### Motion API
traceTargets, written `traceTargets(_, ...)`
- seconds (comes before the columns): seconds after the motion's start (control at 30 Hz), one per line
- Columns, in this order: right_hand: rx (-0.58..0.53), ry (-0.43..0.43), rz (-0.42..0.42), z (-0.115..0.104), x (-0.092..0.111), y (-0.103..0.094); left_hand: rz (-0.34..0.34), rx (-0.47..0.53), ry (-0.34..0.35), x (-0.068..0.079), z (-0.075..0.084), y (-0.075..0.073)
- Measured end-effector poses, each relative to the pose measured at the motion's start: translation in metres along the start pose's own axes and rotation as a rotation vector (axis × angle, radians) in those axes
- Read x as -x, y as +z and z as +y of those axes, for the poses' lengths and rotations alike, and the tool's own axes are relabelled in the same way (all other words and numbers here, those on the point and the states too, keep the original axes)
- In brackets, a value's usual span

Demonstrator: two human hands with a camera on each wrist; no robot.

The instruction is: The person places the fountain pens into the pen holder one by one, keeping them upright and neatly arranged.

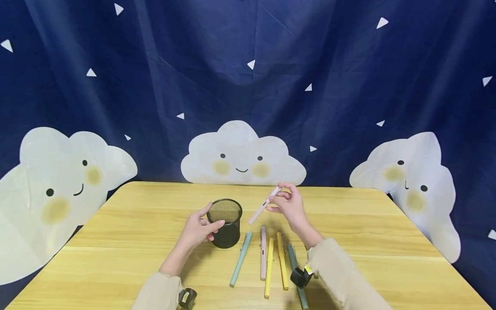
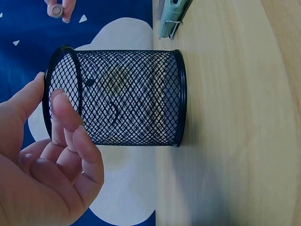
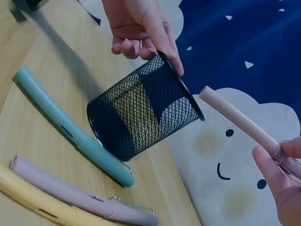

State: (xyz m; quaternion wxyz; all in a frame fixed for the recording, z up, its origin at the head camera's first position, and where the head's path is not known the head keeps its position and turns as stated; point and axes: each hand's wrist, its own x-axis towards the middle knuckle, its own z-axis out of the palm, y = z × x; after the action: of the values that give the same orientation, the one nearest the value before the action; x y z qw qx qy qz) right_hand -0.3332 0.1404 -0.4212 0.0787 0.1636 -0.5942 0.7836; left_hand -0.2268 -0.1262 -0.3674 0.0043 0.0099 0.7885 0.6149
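A black mesh pen cup stands upright on the table; no pens show inside it. My left hand holds it by the rim from the left, thumb and fingers spread around the edge. In the left wrist view, the fingers lie against the mesh near the mouth. To the right of the cup, my right hand pinches a pale pink pen between thumb and fingers. This pen is in the air, slanted, its lower end towards the cup. In the right wrist view the pen's free end is apart from the rim.
Several capped pens lie on the wooden table in front: a light teal pen, another pink pen, a yellow pen, a second yellow pen and a darker teal pen partly under the right wrist. A blue curtain hangs behind.
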Motion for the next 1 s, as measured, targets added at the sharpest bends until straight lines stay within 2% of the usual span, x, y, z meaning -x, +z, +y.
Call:
traceTargets(0.03, -0.001, 0.0, 0.02, 0.015, -0.008, -0.006, 0.0, -0.001, 0.002, 0.0, 0.0, 0.0)
traceTargets(0.13, -0.053, -0.019, 0.052, 0.028, -0.016, -0.006, 0.0, 0.0, 0.0, 0.0, 0.0, 0.0)
traceTargets(0.27, -0.088, -0.052, 0.076, 0.031, -0.019, 0.0, 0.0, 0.003, -0.002, 0.0, 0.001, -0.001)
traceTargets(0.7, -0.022, -0.138, 0.073, 0.04, -0.024, 0.017, -0.008, 0.006, -0.001, 0.001, 0.001, -0.001)
traceTargets(0.73, -0.017, -0.141, 0.068, 0.036, -0.022, 0.021, -0.009, 0.008, -0.002, 0.001, 0.001, -0.001)
traceTargets(0.77, -0.021, -0.147, 0.061, 0.019, -0.014, 0.03, -0.01, 0.01, -0.004, 0.001, 0.001, -0.001)
traceTargets(0.87, -0.027, -0.152, 0.056, -0.015, 0.002, 0.051, -0.009, 0.01, -0.004, 0.0, 0.0, -0.001)
traceTargets(0.97, 0.001, -0.132, 0.08, -0.061, 0.024, 0.078, -0.007, 0.009, -0.002, 0.0, -0.001, -0.001)
traceTargets(1.0, 0.027, -0.11, 0.093, -0.064, 0.025, 0.082, -0.007, 0.009, -0.001, 0.0, -0.001, -0.001)
